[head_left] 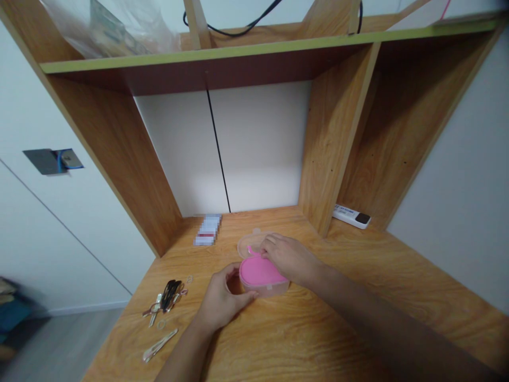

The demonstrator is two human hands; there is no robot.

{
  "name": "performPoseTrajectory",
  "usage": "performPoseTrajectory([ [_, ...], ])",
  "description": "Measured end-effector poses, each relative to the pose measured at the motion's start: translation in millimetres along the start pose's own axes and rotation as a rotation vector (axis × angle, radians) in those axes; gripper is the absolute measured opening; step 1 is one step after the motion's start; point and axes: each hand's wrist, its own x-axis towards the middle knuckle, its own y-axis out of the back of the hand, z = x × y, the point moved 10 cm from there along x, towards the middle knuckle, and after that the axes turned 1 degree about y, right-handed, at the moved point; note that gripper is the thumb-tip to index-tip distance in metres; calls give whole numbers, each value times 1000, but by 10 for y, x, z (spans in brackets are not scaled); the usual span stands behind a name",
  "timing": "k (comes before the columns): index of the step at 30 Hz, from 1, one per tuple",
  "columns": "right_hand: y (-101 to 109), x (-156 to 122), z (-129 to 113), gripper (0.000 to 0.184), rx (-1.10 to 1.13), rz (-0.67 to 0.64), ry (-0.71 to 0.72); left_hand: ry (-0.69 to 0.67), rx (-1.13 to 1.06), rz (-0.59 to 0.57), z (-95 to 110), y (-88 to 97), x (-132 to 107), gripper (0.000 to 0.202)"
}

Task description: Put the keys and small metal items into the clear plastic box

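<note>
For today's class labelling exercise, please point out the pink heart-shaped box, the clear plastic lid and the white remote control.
pink heart-shaped box (260,274): head view, on its pink top surface
clear plastic lid (249,246): head view, on its rim
white remote control (350,216): head view, on its body

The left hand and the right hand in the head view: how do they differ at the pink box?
The left hand sits at the near left of the pink plastic box, curled around its side, while the right hand lies over the box's far edge. The left hand stays off the clear plastic piece behind the box, while the right hand reaches toward it. Both hands are bare and at the box.
</note>
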Motion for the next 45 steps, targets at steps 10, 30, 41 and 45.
performPoseTrajectory([
  [10, 425, -126, 635, 16, 158, 158, -267, -27, 34, 5, 41, 22, -15, 55],
  [30, 120, -1195, 1378, 25, 265, 74, -399, -97, 161, -19, 14, 15, -21, 54],
  [41, -427, -701, 395, 57, 839, 105, -432, -109, 123, -5, 44, 25, -21, 55],
  [45, -570, -714, 480, 58, 867, 147, -425, -96, 138, -11, 63, -5, -23, 58],
])
